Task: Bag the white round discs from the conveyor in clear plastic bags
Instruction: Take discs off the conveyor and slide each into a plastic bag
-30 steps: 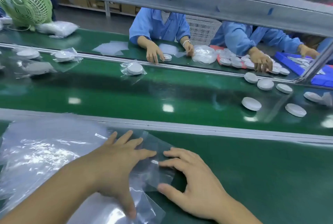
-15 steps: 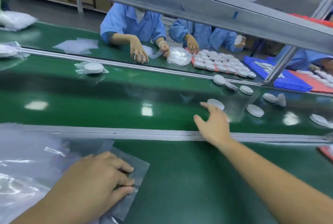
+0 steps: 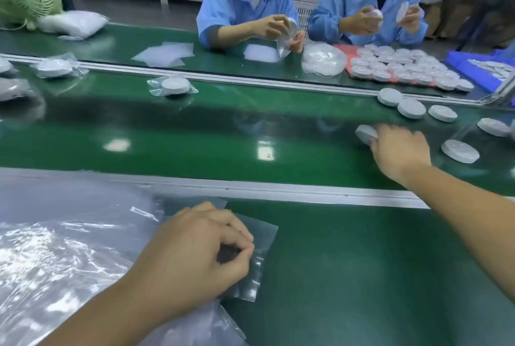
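At far left I see a shiny heap of clear plastic bags (image 3: 55,234) on the near green counter (image 3: 362,276). Just right of it my left hand (image 3: 195,251) has its fingers curled, thumb and forefinger pinching one flat clear plastic bag (image 3: 263,234) that lies there. Farther right, beyond the metal rail (image 3: 278,192), my right hand (image 3: 398,150) is over the glossy green conveyor belt (image 3: 195,134), fingers wrapped round one tilted white round plastic disc (image 3: 365,132), with other loose white discs (image 3: 460,151) lying near it.

belt (image 3: 211,134) centre: open | right: loose discs (image 3: 412,108) | left: bagged discs (image 3: 172,86) | front: rail (image 3: 278,192)
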Demonstrator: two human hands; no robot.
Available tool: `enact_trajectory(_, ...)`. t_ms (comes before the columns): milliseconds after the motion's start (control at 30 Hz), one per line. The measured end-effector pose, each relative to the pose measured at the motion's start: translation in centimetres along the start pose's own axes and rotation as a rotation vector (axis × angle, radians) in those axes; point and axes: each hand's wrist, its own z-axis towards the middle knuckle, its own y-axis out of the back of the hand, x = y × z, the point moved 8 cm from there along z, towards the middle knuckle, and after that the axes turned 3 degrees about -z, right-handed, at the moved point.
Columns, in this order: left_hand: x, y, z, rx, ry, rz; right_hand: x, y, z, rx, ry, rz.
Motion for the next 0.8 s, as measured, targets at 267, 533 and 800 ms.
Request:
enact_trajectory(267, -0.6, -2.0, -0.5, 0.164, -0.083, 0.33, 10.9, 10.9, -19.5, -0.465, 0.696, 0.487)
enact_trajectory(533, 0.0, -0.8, -0.3, -0.048, 0.139, -0.018, 12.4, 12.3, -25.9, -0.493, 0.898, 0.402)
enact_trajectory(800, 0.0, 0.4, -0.3, -0.175, 0.168, -0.222, 11.7, 12.1, -25.6, -0.504, 0.861, 0.621)
